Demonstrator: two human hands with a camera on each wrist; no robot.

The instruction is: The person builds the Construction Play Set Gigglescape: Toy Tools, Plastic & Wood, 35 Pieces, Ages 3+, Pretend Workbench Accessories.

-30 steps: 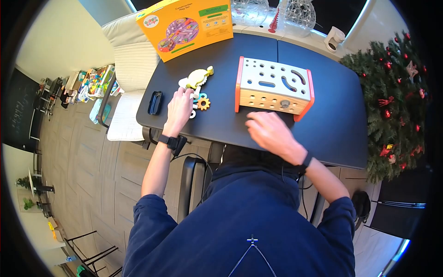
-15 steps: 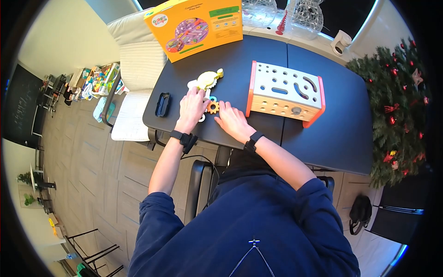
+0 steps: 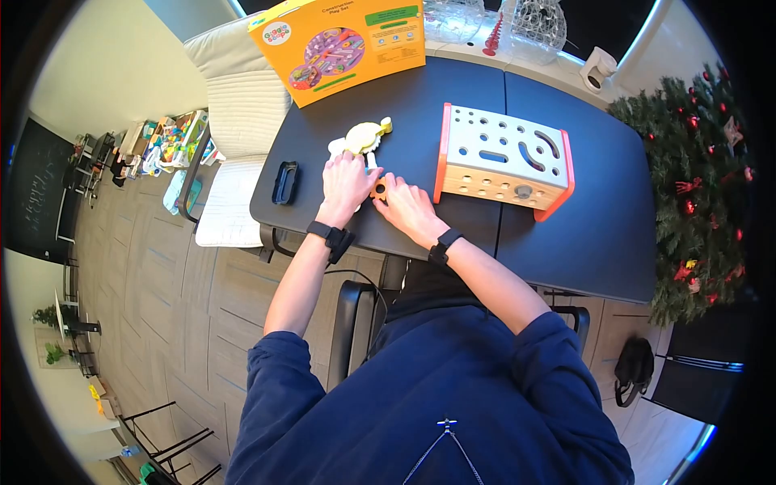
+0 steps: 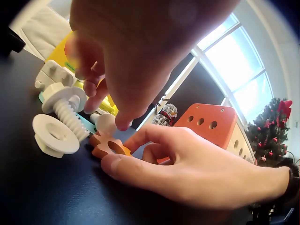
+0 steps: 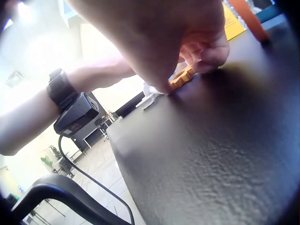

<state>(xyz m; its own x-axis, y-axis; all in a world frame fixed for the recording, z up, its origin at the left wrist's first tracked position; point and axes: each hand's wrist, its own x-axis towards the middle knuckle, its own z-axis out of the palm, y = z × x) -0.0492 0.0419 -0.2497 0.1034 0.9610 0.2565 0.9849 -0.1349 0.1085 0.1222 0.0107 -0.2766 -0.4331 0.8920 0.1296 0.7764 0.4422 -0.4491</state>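
Observation:
My right hand [image 3: 411, 212] pinches an orange toy gear [image 4: 100, 146] between thumb and fingers, low over the dark table [image 3: 453, 250]. Just to its left, my left hand [image 3: 346, 184] lies over a group of toy parts, its thumb and fingertips on either side of a small white piece [image 4: 106, 123]; I cannot tell whether it grips that piece. Beneath the left hand, in the left wrist view, are a white threaded screw [image 4: 70, 115] and a white nut [image 4: 44, 136]. A pale yellow toothed piece [image 3: 362, 137] sits just beyond the left fingertips.
A toy workbench [image 3: 457, 133] with a holed grey top and red ends stands right of my hands. An upright yellow carton [image 3: 388, 61] is at the back left. Near the left edge lies a small black case [image 3: 294, 179]. A decorated tree [image 3: 675, 145] borders the table's right side.
My right hand has moved left, away from the front of the toy workbench, and now grips the orange gear. The left hand stays over the toy parts.

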